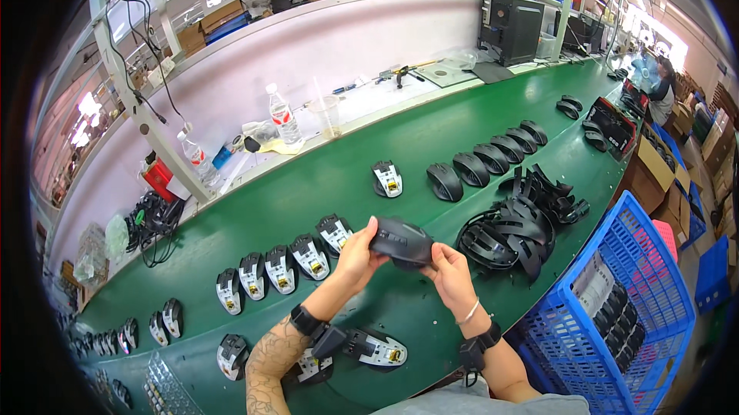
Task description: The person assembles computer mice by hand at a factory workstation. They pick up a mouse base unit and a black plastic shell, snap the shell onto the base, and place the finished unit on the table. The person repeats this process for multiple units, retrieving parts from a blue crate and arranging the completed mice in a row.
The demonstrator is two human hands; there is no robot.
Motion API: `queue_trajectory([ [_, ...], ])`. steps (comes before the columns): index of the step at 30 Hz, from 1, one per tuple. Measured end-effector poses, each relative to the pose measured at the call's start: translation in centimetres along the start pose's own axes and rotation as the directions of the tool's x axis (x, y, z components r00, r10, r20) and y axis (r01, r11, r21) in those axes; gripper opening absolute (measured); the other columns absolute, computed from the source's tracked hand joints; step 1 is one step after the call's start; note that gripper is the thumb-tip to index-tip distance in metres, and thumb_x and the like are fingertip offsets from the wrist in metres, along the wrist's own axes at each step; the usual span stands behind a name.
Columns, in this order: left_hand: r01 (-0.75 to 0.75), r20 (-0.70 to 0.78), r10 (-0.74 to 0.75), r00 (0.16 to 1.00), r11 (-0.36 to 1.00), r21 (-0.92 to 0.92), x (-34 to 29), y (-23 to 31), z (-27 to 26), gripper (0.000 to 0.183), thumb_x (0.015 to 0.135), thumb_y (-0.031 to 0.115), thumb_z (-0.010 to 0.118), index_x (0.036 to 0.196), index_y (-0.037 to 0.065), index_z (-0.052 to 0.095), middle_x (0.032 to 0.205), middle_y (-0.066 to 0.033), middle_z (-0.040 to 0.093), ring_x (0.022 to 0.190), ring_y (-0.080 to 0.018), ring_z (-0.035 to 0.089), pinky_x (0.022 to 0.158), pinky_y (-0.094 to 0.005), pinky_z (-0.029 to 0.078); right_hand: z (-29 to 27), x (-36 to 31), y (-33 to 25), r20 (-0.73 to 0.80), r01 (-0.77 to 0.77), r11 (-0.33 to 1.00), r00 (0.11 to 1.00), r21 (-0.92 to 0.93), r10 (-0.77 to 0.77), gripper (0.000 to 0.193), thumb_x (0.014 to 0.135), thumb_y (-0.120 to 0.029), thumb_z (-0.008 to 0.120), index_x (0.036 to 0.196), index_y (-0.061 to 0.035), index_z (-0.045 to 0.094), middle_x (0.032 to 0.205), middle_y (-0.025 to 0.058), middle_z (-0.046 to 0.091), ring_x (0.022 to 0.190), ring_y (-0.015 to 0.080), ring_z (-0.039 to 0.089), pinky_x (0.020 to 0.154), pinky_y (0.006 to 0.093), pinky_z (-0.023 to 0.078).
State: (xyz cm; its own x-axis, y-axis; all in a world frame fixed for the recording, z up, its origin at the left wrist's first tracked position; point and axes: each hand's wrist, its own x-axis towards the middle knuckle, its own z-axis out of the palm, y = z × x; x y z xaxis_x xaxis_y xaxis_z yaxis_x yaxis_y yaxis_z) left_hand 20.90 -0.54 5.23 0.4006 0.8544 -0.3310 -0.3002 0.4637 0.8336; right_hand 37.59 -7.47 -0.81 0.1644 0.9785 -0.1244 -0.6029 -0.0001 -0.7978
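Between both hands, above the green bench [362, 315], I hold a black computer mouse [403, 241]. My left hand [359, 258] grips its left end, with the thumb on top. On its right end the fingers and thumb of my right hand [453, 272] are pinched. Left of my hands stands a slanting row of open mice [280, 269], their white insides showing. More open mice [379, 349] lie near my left forearm, which partly hides one. Past the held mouse sits a single open mouse [387, 179]. To its right runs a row of closed black mice [471, 169].
A heap of black mouse shells [509, 236] lies right of my hands. A blue plastic basket [579, 353] with packed mice stands at the bench's right edge. Bottles [284, 116] and a plastic cup [326, 116] line the back ledge. A person [662, 90] is far right.
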Motion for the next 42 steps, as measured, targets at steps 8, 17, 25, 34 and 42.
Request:
queue_trajectory([
  [8, -0.825, 0.379, 0.859, 0.345, 0.085, 0.558, -2.8, 5.1, 5.4, 0.025, 0.087, 0.012, 0.056, 0.109, 0.003, 0.051, 0.119, -0.0131, 0.053, 0.107, -0.0304, 0.052, 0.092, -0.0401, 0.042, -2.6, 12.7, 2.6, -0.475, 0.123, 0.88, 0.802, -0.459, -0.361, 0.031, 0.083, -0.021, 0.071, 0.095, 0.0037, 0.058, 0.092, 0.0122, 0.067, 0.081, 0.0172, 0.064, 0.07, 0.0309, 0.051],
  [17, -0.759, 0.627, 0.777, -0.053, 0.377, -0.531, -15.0, 7.4, 6.9, 0.039, 0.09, 0.036, 0.052, 0.114, 0.008, 0.041, 0.102, -0.0196, 0.061, 0.088, -0.0348, 0.057, 0.078, -0.0444, 0.042, -0.5, 12.6, 0.6, 0.07, 0.162, 0.051, 0.661, -0.985, -0.747, 0.038, 0.076, -0.001, 0.066, 0.11, 0.0043, 0.051, 0.115, 0.023, 0.05, 0.112, 0.0394, 0.044, 0.095, 0.0444, 0.038],
  [25, -0.621, 0.646, 0.752, 0.131, 0.57, -0.538, -17.4, 5.8, 5.8, 0.044, 0.094, 0.046, 0.041, 0.117, 0.008, 0.037, 0.088, -0.0222, 0.066, 0.082, -0.0337, 0.058, 0.073, -0.0415, 0.038, 4.6, 3.6, -1.8, 0.506, 0.581, 0.135, 0.783, -0.803, -0.361, 0.033, 0.074, -0.002, 0.066, 0.105, -0.0018, 0.057, 0.11, 0.014, 0.054, 0.106, 0.0326, 0.049, 0.094, 0.0392, 0.041],
  [34, -0.649, 0.672, 0.724, 0.155, 0.588, -0.483, -17.6, 6.2, 5.1, 0.046, 0.095, 0.044, 0.041, 0.12, 0.006, 0.036, 0.089, -0.0236, 0.067, 0.086, -0.0372, 0.06, 0.087, -0.0482, 0.033, 2.1, 1.3, -5.0, 0.398, 0.346, -0.196, 0.787, -0.918, -0.471, 0.033, 0.07, -0.001, 0.067, 0.102, -0.0011, 0.058, 0.103, 0.0135, 0.056, 0.099, 0.032, 0.05, 0.086, 0.0388, 0.044],
  [42, -0.7, 0.685, 0.71, 0.164, 0.573, -0.426, -17.3, 5.9, 5.3, 0.05, 0.095, 0.044, 0.04, 0.127, 0.005, 0.035, 0.087, -0.02, 0.068, 0.091, -0.04, 0.06, 0.096, -0.0513, 0.028, -4.1, 2.6, -8.1, 0.248, 0.039, -0.362, 0.796, -0.931, -0.552, 0.026, 0.07, 0.0, 0.062, 0.096, -0.0002, 0.063, 0.096, 0.0147, 0.059, 0.095, 0.0331, 0.052, 0.082, 0.0403, 0.046],
])
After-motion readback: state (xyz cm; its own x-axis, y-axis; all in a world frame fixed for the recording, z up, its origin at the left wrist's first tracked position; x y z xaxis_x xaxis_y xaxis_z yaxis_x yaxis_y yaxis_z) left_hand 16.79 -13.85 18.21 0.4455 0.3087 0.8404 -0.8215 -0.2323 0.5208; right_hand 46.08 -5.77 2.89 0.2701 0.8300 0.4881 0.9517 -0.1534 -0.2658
